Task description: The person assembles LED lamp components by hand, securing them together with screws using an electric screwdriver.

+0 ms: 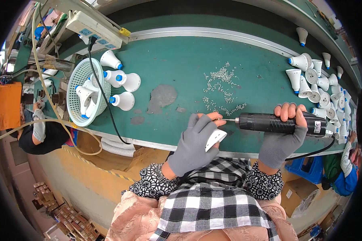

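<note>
Screwdriver [265, 123], black, cylindrical, in right hand [284, 145]; smooth white shell [214, 140] in left hand [194, 145]

Screwdriver [265, 122] and lamp part [215, 139]
Screwdriver: black, corded, held crosswise, bit [230, 119] leftward; lamp part: white, tilted, near bit

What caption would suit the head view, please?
Gloved left hand holds a white part; right hand holds a black electric screwdriver.

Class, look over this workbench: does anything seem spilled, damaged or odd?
Two things. Small screw-like pieces lie strewn loose across the green bench top, in no container. Left of them, a large grey patch breaks the green, perhaps worn surface.
</note>
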The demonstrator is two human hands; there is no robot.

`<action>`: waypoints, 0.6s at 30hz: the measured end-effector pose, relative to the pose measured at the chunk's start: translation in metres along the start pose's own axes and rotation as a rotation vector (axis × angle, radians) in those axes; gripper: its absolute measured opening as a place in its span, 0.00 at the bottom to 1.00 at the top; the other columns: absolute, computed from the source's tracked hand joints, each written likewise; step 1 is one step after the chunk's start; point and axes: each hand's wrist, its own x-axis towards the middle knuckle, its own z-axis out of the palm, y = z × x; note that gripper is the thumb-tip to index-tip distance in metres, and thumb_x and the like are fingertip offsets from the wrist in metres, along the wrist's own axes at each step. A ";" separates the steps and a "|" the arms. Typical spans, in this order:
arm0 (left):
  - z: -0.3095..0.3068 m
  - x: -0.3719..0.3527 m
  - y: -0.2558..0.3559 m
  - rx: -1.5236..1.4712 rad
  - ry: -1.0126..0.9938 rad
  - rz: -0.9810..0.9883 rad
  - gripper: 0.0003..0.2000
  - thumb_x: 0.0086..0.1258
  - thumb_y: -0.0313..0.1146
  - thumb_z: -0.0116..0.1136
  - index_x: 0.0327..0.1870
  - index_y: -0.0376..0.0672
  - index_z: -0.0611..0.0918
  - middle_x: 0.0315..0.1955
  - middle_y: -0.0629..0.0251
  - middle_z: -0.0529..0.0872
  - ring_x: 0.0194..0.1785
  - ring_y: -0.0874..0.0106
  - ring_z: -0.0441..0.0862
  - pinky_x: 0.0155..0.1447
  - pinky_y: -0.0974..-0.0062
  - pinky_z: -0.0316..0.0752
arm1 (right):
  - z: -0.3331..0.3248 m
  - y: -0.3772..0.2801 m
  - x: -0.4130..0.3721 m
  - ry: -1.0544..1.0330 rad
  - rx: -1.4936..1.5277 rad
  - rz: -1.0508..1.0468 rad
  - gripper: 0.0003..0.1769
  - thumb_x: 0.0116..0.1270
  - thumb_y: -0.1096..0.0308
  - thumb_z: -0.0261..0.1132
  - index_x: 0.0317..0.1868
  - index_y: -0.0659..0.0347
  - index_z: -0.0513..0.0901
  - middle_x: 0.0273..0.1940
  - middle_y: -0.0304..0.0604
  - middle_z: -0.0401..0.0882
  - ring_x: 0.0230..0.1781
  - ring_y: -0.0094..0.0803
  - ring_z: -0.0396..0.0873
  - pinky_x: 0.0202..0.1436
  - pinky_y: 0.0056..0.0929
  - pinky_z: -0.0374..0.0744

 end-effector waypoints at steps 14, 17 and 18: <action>-0.003 -0.003 0.004 0.032 -0.027 0.006 0.24 0.49 0.23 0.65 0.52 0.45 0.80 0.54 0.64 0.77 0.52 0.54 0.72 0.52 0.61 0.77 | 0.002 -0.001 -0.003 -0.014 -0.012 -0.002 0.08 0.68 0.70 0.57 0.46 0.59 0.69 0.31 0.36 0.65 0.31 0.25 0.66 0.43 0.30 0.69; -0.002 -0.004 0.003 0.037 -0.030 0.008 0.24 0.49 0.23 0.65 0.52 0.45 0.80 0.54 0.64 0.77 0.52 0.54 0.72 0.52 0.61 0.77 | 0.001 -0.002 -0.003 -0.023 -0.021 -0.004 0.08 0.68 0.70 0.56 0.46 0.59 0.69 0.31 0.36 0.65 0.31 0.25 0.66 0.43 0.30 0.69; -0.002 -0.004 0.003 0.037 -0.030 0.009 0.24 0.49 0.23 0.65 0.52 0.45 0.80 0.54 0.64 0.77 0.52 0.55 0.72 0.51 0.61 0.77 | 0.001 -0.002 -0.003 -0.023 -0.026 -0.010 0.08 0.68 0.70 0.56 0.46 0.59 0.69 0.31 0.36 0.65 0.31 0.25 0.66 0.43 0.30 0.69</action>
